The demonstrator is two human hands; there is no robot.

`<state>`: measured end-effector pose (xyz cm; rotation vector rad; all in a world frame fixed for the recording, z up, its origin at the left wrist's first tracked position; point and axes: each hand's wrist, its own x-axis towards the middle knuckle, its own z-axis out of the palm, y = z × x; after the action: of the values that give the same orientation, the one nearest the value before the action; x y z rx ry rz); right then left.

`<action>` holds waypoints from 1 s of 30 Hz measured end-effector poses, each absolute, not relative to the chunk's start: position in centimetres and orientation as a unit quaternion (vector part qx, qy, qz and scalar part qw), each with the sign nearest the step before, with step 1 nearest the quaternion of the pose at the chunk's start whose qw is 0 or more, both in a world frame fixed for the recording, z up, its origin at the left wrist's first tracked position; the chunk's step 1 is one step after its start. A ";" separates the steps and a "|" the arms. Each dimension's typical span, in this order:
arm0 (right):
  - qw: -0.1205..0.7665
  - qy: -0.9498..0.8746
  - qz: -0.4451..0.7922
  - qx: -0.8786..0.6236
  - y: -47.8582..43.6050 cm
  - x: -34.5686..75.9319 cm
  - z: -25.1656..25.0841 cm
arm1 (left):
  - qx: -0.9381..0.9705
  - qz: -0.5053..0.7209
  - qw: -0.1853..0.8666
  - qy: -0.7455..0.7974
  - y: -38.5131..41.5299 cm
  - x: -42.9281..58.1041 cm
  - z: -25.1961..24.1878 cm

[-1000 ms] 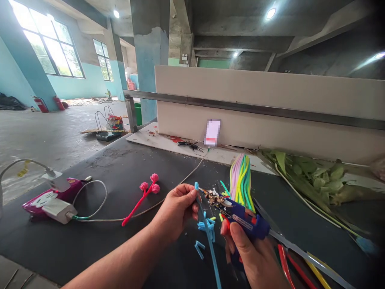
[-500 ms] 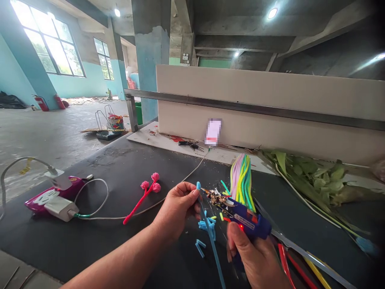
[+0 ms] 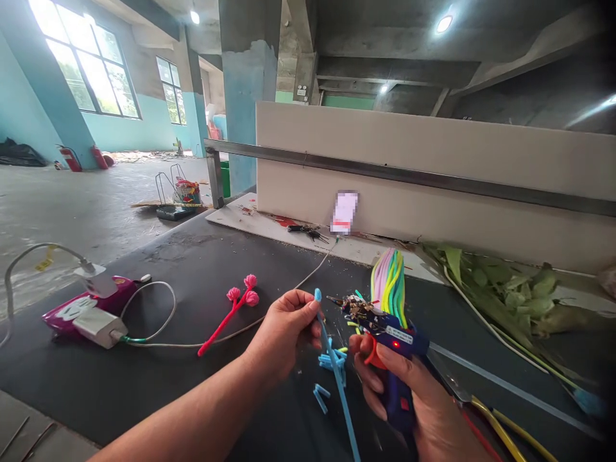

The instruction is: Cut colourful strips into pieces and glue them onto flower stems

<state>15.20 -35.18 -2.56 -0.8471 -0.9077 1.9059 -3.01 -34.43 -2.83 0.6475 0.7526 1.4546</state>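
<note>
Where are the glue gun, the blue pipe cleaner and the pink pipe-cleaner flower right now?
glue gun (image 3: 391,339): head view, on its blue body by the red light.
blue pipe cleaner (image 3: 337,371): head view, mid-stem below the left hand's fingers.
pink pipe-cleaner flower (image 3: 234,307): head view, upper stem just under the three buds.

A bare workshop hall: concrete floor (image 3: 72,205), big windows (image 3: 77,64) at ten o'clock, fire extinguishers (image 3: 72,158), craft-strewn black counter (image 3: 192,256).
</note>
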 end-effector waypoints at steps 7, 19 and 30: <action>0.391 -0.393 0.790 -0.261 -34.8 15.2 -2.6 | 0.280 0.634 0.645 0.323 -34.6 -2.9 -2.9; 0.368 -0.389 0.814 -0.225 -34.3 15.4 -2.8 | 0.288 0.634 0.647 0.310 -34.6 -3.0 -3.0; 0.450 -0.442 0.684 -0.368 -34.0 15.2 -3.4 | 0.275 0.626 0.623 0.379 -34.4 -3.2 -3.1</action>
<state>15.18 -34.03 -3.40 -0.9089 -1.0930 1.6907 -3.23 -34.43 -3.10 0.6318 0.8716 1.4383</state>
